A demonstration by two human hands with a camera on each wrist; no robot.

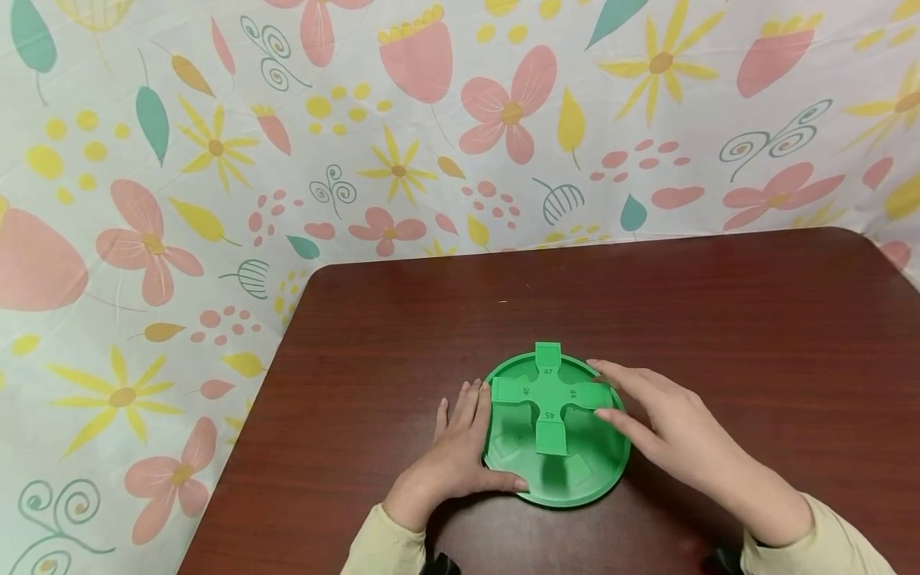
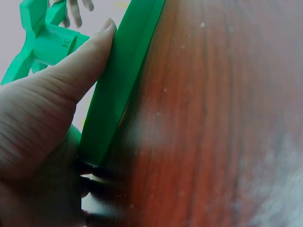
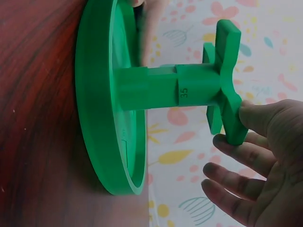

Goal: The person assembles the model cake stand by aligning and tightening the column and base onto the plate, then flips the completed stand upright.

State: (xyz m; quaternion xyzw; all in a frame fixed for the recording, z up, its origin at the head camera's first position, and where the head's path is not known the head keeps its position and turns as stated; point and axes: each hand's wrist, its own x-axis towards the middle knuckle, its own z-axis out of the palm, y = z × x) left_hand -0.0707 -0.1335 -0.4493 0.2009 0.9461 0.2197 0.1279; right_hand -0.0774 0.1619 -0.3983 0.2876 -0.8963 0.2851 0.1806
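The green round tray (image 1: 557, 471) lies flat on the bench (image 1: 719, 319), near its front edge and right in front of the person; a green post (image 3: 161, 87) stands up from the tray's middle, and the cross-shaped top piece (image 1: 549, 394), marked with small numbers on its arms, sits on that post, so by my reading the stack is already built up and seated, with only the setting or turning of the cross left to finish; the left hand (image 1: 456, 459) steadies the tray, its fingers (image 1: 470, 403) lying fairly straight along the left rim and the thumb (image 2: 90, 52) pressed against the rim's wall; the right hand (image 1: 672, 427) is at the cross's right arm, thumb and forefinger closed lightly on its tip (image 3: 236, 120), the other fingers hanging relaxed and free below; the tray's shallow pockets look empty as far as I can see.

The bench is dark reddish wood grain with rounded corners, bare apart from the tray; behind and to the left hangs a pale cloth (image 1: 216, 160) printed with pink and yellow flowers, teal leaves and curls; pale yellow-green sleeves (image 1: 377, 547) show at both wrists.
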